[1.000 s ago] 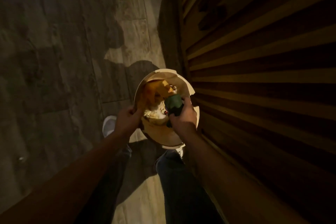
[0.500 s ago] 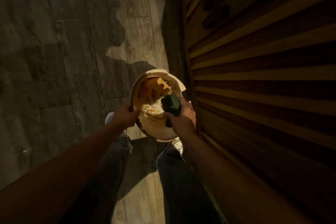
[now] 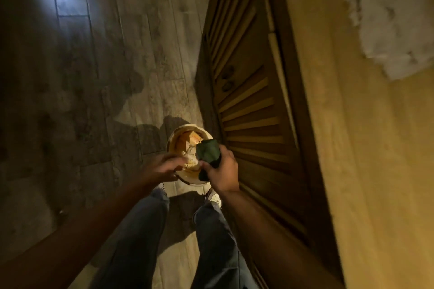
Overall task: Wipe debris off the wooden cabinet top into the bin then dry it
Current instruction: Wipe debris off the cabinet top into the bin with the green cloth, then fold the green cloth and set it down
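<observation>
White towel [image 3: 397, 21] on wooden cabinet top [image 3: 366, 148]

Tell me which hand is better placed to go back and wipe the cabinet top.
Probably the right hand: it already grips the green cloth and is nearer the cabinet top. The left hand is at the bin rim.

One camera sits on the person's head and looks almost straight down. The floor [image 3: 98, 77] fills nine o'clock, the wooden cabinet top [image 3: 366, 148] three o'clock, both hands close, below the middle.
</observation>
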